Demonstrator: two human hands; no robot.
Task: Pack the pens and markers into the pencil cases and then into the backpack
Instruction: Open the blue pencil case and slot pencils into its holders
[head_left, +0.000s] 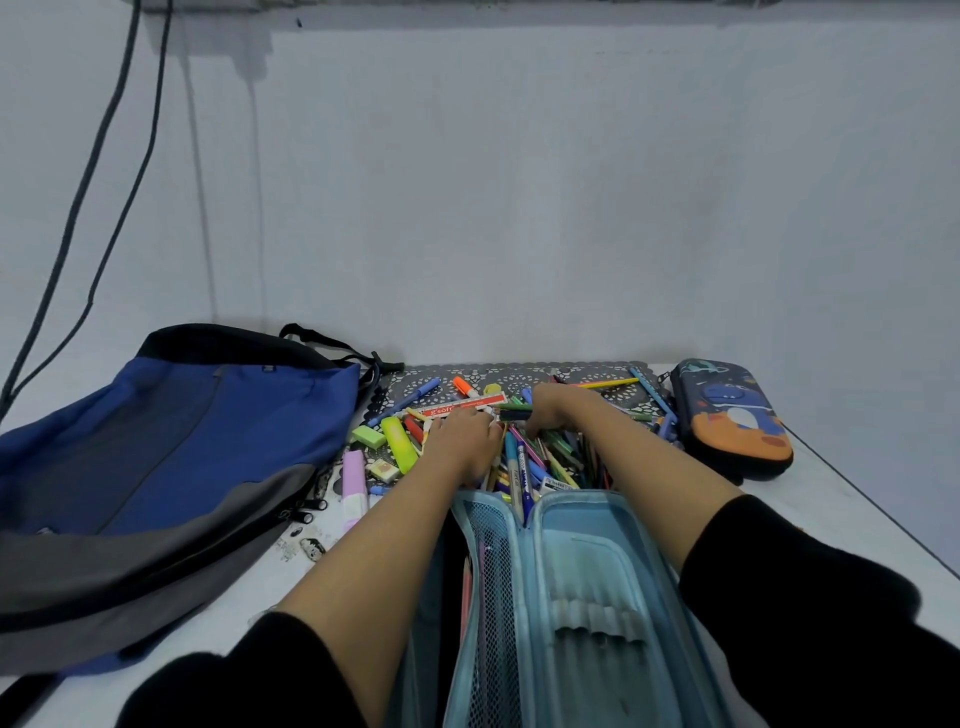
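A heap of pens, markers and pencils lies on a patterned mat at the table's far middle. My left hand rests on the heap's left side, fingertips near a red and white ruler. My right hand curls down into the heap and grips a dark marker that sticks out to its left. An open light blue pencil case with a mesh pocket lies between my forearms. A zipped dark blue dinosaur pencil case sits at the right. The blue and grey backpack lies at the left.
A yellow highlighter, a green eraser, a pink marker and a small eraser lie left of the heap. The white wall stands close behind the table. The table's right edge runs diagonally. Two cables hang at the far left.
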